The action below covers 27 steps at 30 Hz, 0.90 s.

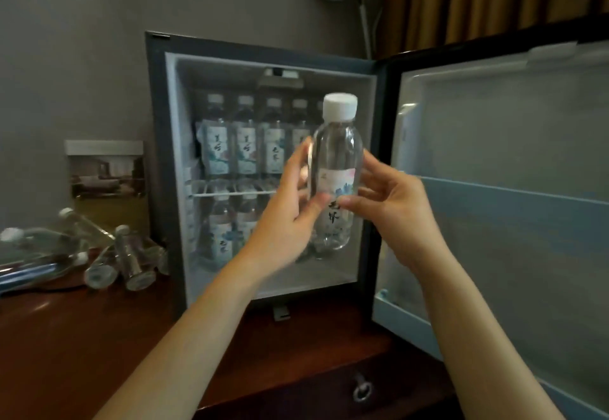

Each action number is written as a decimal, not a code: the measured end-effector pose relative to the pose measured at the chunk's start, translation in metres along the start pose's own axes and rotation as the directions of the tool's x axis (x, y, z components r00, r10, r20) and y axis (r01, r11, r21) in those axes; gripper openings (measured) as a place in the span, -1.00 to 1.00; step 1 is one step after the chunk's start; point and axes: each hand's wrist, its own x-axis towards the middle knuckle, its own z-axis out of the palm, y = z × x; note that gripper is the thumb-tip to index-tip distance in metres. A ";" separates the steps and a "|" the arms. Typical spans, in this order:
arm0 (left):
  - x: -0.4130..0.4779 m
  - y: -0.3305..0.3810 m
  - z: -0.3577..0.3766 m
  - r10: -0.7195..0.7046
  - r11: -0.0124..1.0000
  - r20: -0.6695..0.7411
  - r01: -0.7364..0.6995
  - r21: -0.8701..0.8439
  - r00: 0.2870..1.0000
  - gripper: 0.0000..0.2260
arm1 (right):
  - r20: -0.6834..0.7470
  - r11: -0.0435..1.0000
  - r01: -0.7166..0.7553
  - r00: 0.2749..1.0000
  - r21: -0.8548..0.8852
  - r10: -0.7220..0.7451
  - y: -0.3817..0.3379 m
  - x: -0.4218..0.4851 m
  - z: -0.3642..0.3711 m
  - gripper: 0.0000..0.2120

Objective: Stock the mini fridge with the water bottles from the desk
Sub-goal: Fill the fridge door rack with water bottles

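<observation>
You have one water bottle (pixel 334 169) upright in front of the open mini fridge (pixel 263 169), just outside its right half, white cap up. Your left hand (pixel 290 202) wraps its grip around the bottle's left side at label height, thumb pressed on the front of the label. Your right hand (pixel 392 205) closes its grip on the right side, thumb meeting the label's front too, so the bottle sits between both palms. Inside the fridge, stocked bottles (pixel 247 143) stand in a row on the upper shelf, with more below it. The fridge door (pixel 501 172) swings wide to the fridge's right. Left of the fridge, loose bottles (pixel 108 251) lie on their sides on the desk (pixel 82 337).
</observation>
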 end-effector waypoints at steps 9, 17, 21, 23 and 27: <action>0.082 0.057 0.046 0.291 0.952 0.045 -0.285 -0.113 0.956 -0.51 | -0.185 0.952 0.190 0.954 -0.240 -0.237 -0.067 0.031 -0.069 -0.34; 0.103 0.042 0.077 0.158 0.981 0.119 -0.143 -0.131 0.980 -0.44 | -0.255 0.919 0.090 0.946 -0.385 -0.200 -0.047 0.040 -0.095 -0.36; 0.108 0.033 0.080 0.122 0.991 0.131 -0.114 -0.069 0.984 -0.43 | -0.272 0.921 0.052 0.948 -0.386 -0.168 -0.036 0.044 -0.099 -0.37; 0.114 0.032 0.081 0.114 0.993 0.128 -0.110 -0.038 0.985 -0.45 | -0.288 0.932 0.041 0.945 -0.360 -0.153 -0.036 0.047 -0.100 -0.37; 0.123 0.028 0.083 0.086 0.993 0.104 -0.094 0.073 0.991 -0.48 | -0.294 0.918 0.020 0.944 -0.395 -0.147 -0.037 0.051 -0.099 -0.38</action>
